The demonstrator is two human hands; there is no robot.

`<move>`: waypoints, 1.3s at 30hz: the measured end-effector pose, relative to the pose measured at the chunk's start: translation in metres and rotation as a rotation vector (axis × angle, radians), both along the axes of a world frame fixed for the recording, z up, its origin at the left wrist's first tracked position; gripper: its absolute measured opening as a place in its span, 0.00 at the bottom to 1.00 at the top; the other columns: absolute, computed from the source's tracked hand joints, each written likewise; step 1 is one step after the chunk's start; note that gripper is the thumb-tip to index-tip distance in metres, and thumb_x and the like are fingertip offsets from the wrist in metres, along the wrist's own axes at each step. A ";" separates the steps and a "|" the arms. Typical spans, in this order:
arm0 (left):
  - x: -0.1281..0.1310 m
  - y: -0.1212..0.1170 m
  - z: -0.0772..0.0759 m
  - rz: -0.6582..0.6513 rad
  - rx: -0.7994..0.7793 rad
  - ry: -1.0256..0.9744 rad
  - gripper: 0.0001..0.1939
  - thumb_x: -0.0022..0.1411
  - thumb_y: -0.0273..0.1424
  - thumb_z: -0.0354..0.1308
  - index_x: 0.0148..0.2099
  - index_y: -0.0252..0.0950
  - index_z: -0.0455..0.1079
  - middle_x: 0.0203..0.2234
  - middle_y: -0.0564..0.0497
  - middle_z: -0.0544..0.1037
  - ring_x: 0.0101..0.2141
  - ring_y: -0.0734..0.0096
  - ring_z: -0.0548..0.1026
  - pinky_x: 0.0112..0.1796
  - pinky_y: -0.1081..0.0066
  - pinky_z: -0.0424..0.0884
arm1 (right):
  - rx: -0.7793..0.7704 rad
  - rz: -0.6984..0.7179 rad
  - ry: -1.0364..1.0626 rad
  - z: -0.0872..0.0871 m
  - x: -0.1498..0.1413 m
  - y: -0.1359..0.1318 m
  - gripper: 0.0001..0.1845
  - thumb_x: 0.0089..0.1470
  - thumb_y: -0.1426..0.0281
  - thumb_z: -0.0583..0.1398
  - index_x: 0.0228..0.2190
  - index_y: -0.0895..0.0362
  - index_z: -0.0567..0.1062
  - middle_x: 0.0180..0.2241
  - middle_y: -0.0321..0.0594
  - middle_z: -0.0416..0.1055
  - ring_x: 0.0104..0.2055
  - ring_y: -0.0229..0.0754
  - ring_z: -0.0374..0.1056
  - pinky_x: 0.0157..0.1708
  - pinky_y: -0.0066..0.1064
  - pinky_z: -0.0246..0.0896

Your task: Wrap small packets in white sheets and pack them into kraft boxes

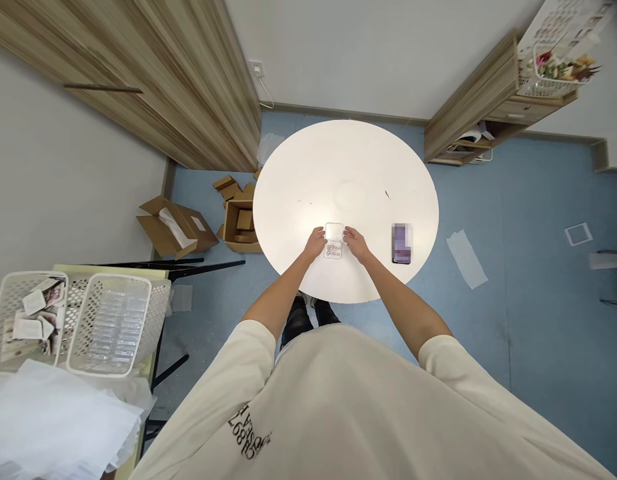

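Observation:
A small clear plastic case [333,249] lies on the white round table [345,153] with its lid [333,231] tipped back, away from me. Small shiny pieces, too tiny to name, sit in the near half. My left hand [315,243] grips the left side of the case close to the hinge, its fingers curled. On the opposite side my right hand [356,242] has its fingertips at the right edge of the lid, fingers bent around it.
A phone [401,244] lies on the table to the right. Cardboard boxes [241,227] stand on the floor at left. Farther left, a side table carries white baskets [147,313], one with clear plastic cases, and white sheets [63,420]. A wooden cabinet [473,100] stands at back right.

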State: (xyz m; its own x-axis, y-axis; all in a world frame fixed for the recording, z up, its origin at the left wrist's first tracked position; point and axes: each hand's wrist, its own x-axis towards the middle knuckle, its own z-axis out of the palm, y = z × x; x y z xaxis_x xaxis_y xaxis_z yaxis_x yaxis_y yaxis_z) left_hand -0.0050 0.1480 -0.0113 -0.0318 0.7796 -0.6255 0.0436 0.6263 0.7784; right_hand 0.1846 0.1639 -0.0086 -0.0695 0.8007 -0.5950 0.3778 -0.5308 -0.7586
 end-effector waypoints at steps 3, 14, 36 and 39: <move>-0.001 0.003 0.002 0.033 -0.015 -0.022 0.30 0.59 0.25 0.59 0.64 0.39 0.64 0.62 0.38 0.73 0.55 0.60 0.76 0.52 0.61 0.72 | 0.011 -0.026 0.008 0.006 -0.001 -0.002 0.39 0.55 0.62 0.58 0.66 0.54 0.64 0.65 0.51 0.66 0.62 0.49 0.67 0.59 0.45 0.66; -0.008 0.001 0.017 -0.084 0.199 0.072 0.22 0.71 0.43 0.55 0.62 0.41 0.70 0.55 0.44 0.78 0.53 0.60 0.77 0.52 0.64 0.72 | 0.099 -0.019 0.125 0.025 0.004 -0.008 0.33 0.62 0.51 0.57 0.64 0.50 0.68 0.57 0.43 0.72 0.59 0.46 0.68 0.56 0.40 0.67; -0.016 -0.071 -0.004 -0.643 0.485 0.524 0.21 0.70 0.24 0.46 0.61 0.37 0.68 0.56 0.43 0.77 0.57 0.56 0.74 0.58 0.53 0.72 | 0.528 0.528 -0.362 -0.018 0.008 -0.074 0.19 0.63 0.75 0.51 0.48 0.56 0.78 0.56 0.48 0.74 0.58 0.52 0.69 0.58 0.47 0.65; -0.016 -0.075 -0.008 -0.754 0.520 0.558 0.24 0.68 0.21 0.45 0.63 0.36 0.67 0.59 0.43 0.76 0.60 0.56 0.73 0.60 0.52 0.72 | 0.564 0.670 -0.451 -0.020 0.011 -0.079 0.21 0.63 0.77 0.52 0.51 0.57 0.78 0.61 0.49 0.71 0.61 0.53 0.68 0.60 0.49 0.64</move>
State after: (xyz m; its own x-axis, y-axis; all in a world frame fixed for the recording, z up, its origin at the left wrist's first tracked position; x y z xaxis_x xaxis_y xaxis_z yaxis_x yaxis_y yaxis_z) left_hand -0.0210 0.0727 -0.0190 0.3904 0.8842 -0.2566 0.7126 -0.1137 0.6922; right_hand 0.1958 0.0851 -0.0289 -0.4729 0.8533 -0.2198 0.7848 0.2944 -0.5454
